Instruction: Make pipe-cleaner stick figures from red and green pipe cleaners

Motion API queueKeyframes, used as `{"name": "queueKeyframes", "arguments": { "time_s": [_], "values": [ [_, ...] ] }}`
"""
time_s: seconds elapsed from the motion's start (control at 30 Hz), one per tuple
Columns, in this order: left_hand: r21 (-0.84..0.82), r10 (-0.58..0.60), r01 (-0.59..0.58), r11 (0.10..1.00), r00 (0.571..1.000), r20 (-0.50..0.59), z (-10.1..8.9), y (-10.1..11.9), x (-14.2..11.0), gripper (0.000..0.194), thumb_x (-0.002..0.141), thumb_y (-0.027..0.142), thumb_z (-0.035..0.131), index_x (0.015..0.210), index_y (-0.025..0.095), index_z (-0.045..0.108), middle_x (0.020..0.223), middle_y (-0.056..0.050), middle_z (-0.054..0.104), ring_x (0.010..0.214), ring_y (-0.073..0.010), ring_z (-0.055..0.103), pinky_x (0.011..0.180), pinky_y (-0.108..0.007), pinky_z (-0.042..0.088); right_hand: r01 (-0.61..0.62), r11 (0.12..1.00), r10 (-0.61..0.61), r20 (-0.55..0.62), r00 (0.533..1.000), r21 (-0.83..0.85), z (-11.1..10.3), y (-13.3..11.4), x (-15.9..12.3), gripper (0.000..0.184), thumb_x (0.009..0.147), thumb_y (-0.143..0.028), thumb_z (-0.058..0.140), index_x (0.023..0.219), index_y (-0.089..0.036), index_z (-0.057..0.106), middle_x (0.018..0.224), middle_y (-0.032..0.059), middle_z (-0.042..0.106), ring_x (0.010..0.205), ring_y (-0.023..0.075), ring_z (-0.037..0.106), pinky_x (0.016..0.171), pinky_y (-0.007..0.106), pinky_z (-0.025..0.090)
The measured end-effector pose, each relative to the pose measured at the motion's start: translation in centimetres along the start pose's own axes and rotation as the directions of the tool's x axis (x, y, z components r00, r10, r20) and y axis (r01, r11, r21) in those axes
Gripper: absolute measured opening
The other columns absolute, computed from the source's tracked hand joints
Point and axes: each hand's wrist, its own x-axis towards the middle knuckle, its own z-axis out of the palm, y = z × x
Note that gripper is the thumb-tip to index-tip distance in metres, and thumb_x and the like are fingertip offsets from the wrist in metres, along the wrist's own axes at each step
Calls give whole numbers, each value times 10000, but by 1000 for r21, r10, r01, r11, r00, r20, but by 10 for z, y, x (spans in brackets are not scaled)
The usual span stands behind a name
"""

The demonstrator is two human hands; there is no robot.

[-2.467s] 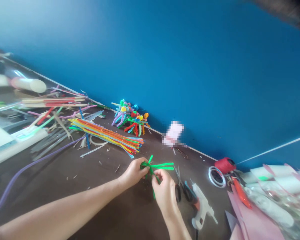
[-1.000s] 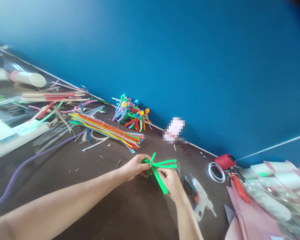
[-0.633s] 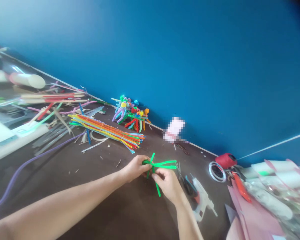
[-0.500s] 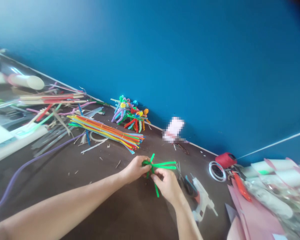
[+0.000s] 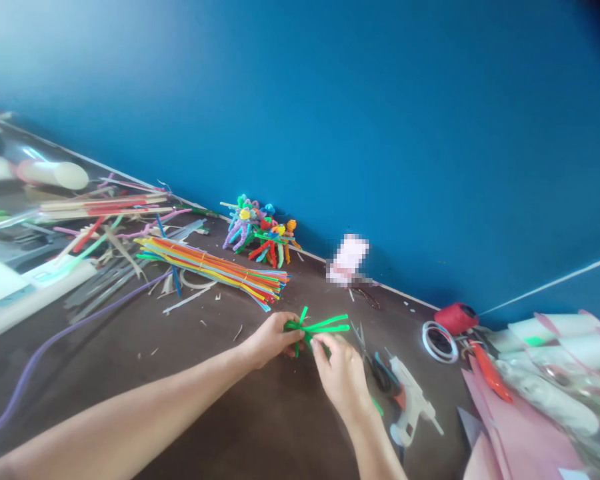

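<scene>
Bright green pipe cleaners cross one another above the dark table, with ends sticking out to the right, up and down. My left hand is closed on them near their crossing. My right hand is pinched on a green stem just right of the crossing; part of that stem is hidden behind the hand, and a green tip shows beyond the wrist. Just right of my right hand lie scissors and a white glue gun.
A tied bundle of coloured pipe cleaners lies left of centre. Small pipe-cleaner figures stand against the blue wall. Strips and sticks clutter the left. A red thread spool, a white ring and pink sheets are at right.
My right hand has shifted slightly, and the green stem that pointed down below the crossing now runs behind it toward the wrist. My left hand keeps its hold. The view has tilted a little.
</scene>
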Motion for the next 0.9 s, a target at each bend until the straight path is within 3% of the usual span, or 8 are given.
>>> {"name": "queueKeyframes", "arguments": {
  "time_s": [0.27, 0.5, 0.73, 0.9],
  "values": [
    [42, 27, -29, 999, 999, 28, 2, -2, -1, 196, 677, 305, 570, 712, 120, 518, 554, -1, 583, 508, -100, 548, 484, -213, 450, 52, 949, -84, -87, 993, -312, 4, -12, -4, 136, 727, -88, 492, 729, -211, 548, 717, 28, 553, 685, 170, 551, 598, 245, 359],
    [113, 45, -37, 993, 997, -69, 4, -3, -1, 113, 650, 235, 549, 680, 131, 514, 520, 40, 528, 451, -87, 502, 470, -221, 443, 76, 971, -81, -12, 997, -225, 9, -15, -6, 110, 749, -99, 494, 751, -204, 528, 692, 0, 569, 641, 147, 568, 569, 235, 337],
    [381, 160, -178, 908, 984, 77, 0, -9, -1, 76, 658, 161, 475, 683, 133, 541, 536, 10, 579, 476, -105, 515, 468, -200, 393, 118, 960, -129, -28, 991, -254, -7, -16, -2, 148, 812, -148, 453, 732, -209, 562, 725, 15, 535, 699, 147, 529, 615, 234, 332],
    [476, 184, -279, 834, 954, 238, -3, 0, -6, 102, 691, 191, 490, 716, 132, 570, 566, 6, 596, 540, -117, 542, 525, -193, 393, 72, 987, -76, -28, 997, -142, -18, -7, 3, 130, 813, -187, 467, 786, -210, 592, 764, 17, 572, 748, 148, 542, 661, 230, 352]
  ]
}}
